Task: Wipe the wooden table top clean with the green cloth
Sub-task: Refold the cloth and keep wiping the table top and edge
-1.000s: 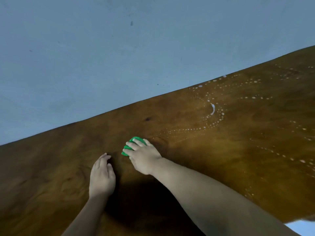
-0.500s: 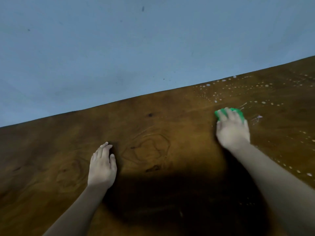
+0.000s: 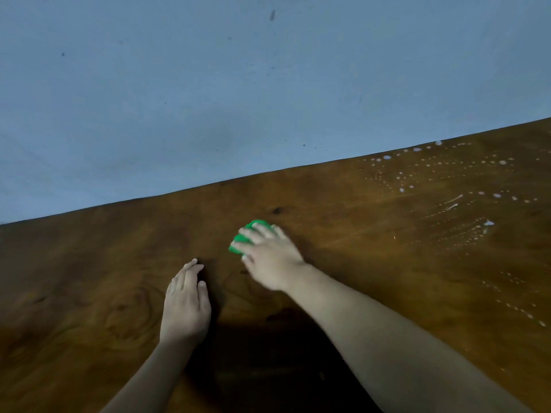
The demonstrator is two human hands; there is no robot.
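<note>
A small green cloth (image 3: 249,235) lies bunched on the dark wooden table top (image 3: 372,251), near the middle of the view. My right hand (image 3: 269,257) lies over it, fingers spread across the cloth and pressing it down; most of the cloth is hidden beneath the hand. My left hand (image 3: 185,302) rests flat on the wood just to the left and nearer me, holding nothing. White droplets and smeared streaks (image 3: 465,228) cover the table's right part.
A plain blue-grey wall (image 3: 238,99) rises directly behind the table's far edge. My own shadow darkens the wood between my forearms at the bottom.
My right hand has swept the cloth back leftward from the droplet area to the table's middle, leaving smeared streaks at the right. The left hand stays planted.
</note>
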